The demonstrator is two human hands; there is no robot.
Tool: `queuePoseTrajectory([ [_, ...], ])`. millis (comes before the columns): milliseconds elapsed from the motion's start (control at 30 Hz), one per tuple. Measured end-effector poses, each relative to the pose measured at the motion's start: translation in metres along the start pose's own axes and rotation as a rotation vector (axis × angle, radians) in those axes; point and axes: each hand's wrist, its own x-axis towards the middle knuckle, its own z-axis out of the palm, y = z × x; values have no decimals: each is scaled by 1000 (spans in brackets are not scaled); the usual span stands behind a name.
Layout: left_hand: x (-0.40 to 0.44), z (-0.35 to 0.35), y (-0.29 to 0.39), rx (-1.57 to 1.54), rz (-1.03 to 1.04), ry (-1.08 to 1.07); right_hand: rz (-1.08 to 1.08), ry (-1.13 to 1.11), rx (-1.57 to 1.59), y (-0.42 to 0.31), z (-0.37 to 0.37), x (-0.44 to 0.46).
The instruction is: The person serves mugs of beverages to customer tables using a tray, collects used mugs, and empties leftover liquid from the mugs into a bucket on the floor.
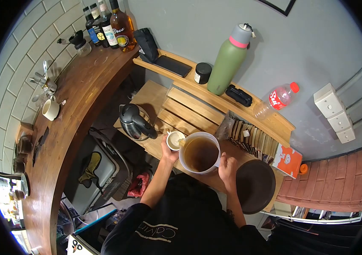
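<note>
My left hand point(169, 153) is closed around a small white cup point(173, 145) and holds it upright over the wooden table. In my right hand point(227, 167) is the handle of a translucent plastic jug point(218, 149), which holds a brown liquid point(200, 155). The jug's spout side is at the cup's right rim; I cannot tell whether they touch or whether liquid is flowing. Left of the cup, a black electric kettle point(134, 121) stands on the slatted wooden table point(189, 110).
A round dark brown tray point(255, 187) lies right of my right hand. Behind the table, a narrow shelf point(232, 104) carries a green flask point(229, 61), a plastic bottle point(276, 102) and a phone point(172, 66). A curved wooden counter point(91, 80) runs along the left.
</note>
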Motion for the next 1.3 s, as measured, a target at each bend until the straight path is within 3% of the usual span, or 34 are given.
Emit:
queuePoseTrajectory([
  [400, 8, -11, 2, -8, 2, -9, 40, 13, -15, -2, 5, -2],
  [467, 8, -12, 2, -23, -14, -30, -64, 88, -32, 0, 8, -2],
  [767, 8, -16, 2, -42, -11, -4, 30, -27, 65, -2, 7, -1],
  [1300, 7, -21, 1, -61, -51, 10, -59, 38, -18, -5, 7, -2],
])
